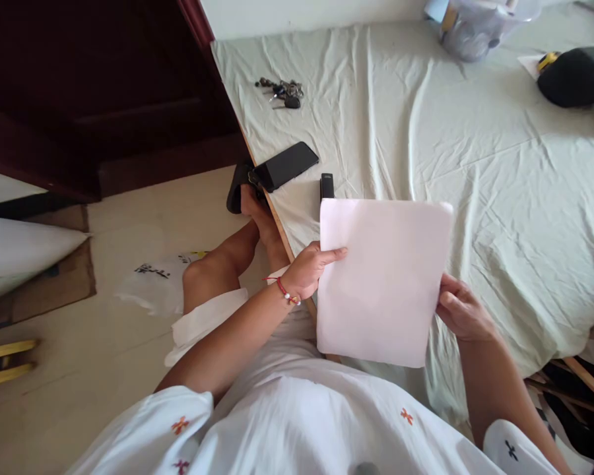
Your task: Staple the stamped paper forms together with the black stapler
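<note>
A blank white sheet of paper (383,284) is held up in front of me over the bed's near edge; whether it is one sheet or a thin stack I cannot tell. My left hand (311,269), with a red beaded bracelet at the wrist, grips its left edge, thumb on top. At the right edge, my right hand (460,305) pinches the paper between thumb and fingers. Just beyond the paper's top left corner lies a narrow black object (327,185), perhaps a stapler, partly hidden by the sheet. A black phone (287,166) rests beyond it, near the bed's left edge.
Keys (286,92) lie farther back on the wrinkled pale green sheet (495,158). A clear plastic container (475,30) and a dark rounded object (577,76) stand at the back right. A plastic bag (151,284) lies on the floor beside my leg.
</note>
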The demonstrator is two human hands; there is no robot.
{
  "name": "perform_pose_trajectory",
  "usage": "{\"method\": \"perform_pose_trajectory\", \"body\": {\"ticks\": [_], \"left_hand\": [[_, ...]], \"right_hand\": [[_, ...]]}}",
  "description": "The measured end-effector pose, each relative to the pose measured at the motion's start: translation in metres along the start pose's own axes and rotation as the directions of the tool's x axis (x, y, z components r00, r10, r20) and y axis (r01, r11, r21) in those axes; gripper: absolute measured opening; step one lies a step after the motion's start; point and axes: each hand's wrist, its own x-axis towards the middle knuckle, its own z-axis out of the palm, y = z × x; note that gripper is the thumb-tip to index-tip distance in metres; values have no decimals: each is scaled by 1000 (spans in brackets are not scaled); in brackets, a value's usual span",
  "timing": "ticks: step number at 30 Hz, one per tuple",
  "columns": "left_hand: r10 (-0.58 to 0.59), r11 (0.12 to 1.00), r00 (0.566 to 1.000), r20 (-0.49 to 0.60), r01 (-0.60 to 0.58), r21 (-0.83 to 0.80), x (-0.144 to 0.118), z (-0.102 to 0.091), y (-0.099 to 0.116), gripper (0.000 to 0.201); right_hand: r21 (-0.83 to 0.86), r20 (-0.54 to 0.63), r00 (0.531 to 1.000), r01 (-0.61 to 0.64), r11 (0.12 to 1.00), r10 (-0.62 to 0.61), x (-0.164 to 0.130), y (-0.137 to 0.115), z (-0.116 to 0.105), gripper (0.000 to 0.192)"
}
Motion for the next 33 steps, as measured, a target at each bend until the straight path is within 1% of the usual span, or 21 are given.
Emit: {"method": "perform_pose_trajectory", "body": {"ticks": [2,5,8,10,12,13,16,17,18,20,22,24,26,28,30,33], "left_hand": [[-44,999,999,4,43,30,2,-3,-7,53],[-73,997,997,-1,73,18,3,-11,-20,56],[-11,997,1000,-2,11,78,2,-19,-30,55],[34,988,999,28,-38,148,3,-23,-32,51],[67,981,994,87,-82,176,4,-25,-29,49],[93,980,988,122,-112,165,6,-26,-25,50],[221,969,949,226,-239,56,15,-24,-12,69],[260,962,933,249,-271,10,18,-22,-8,75],[284,958,921,267,-287,-31,22,-21,-4,76],[291,957,914,284,-277,-88,27,-18,0,66],[262,964,929,263,-241,-109,29,-16,1,49],[221,974,952,212,-204,-101,29,-14,0,41],[189,981,970,154,-178,-82,27,-14,0,42],[165,986,981,102,-160,-53,27,-15,0,48],[140,990,988,57,-140,-12,28,-17,-1,54],[81,995,997,15,-82,53,32,-19,-6,49]], "right_hand": [[-31,-21,997,-80,996,79,12,0,13,49],[-8,-116,980,-162,987,160,23,6,32,42],[35,-152,970,-188,981,191,26,11,42,43],[41,-164,965,-203,978,207,26,12,42,42],[53,-183,960,-204,977,211,26,11,40,42],[65,-191,958,-203,977,212,26,11,39,43],[93,-171,953,-239,967,252,26,13,38,46],[91,-151,950,-262,961,274,26,14,38,46],[85,-130,947,-284,955,293,27,16,39,45],[72,-109,944,-306,949,312,29,20,41,44],[64,-130,944,-296,953,302,31,24,41,45],[56,-158,944,-284,957,289,32,27,40,46],[42,-171,943,-281,959,284,33,30,37,44],[17,-182,946,-271,962,269,33,30,33,44],[-14,-195,954,-236,972,228,32,30,30,44],[-57,-190,969,-173,983,160,33,29,26,43]]}}
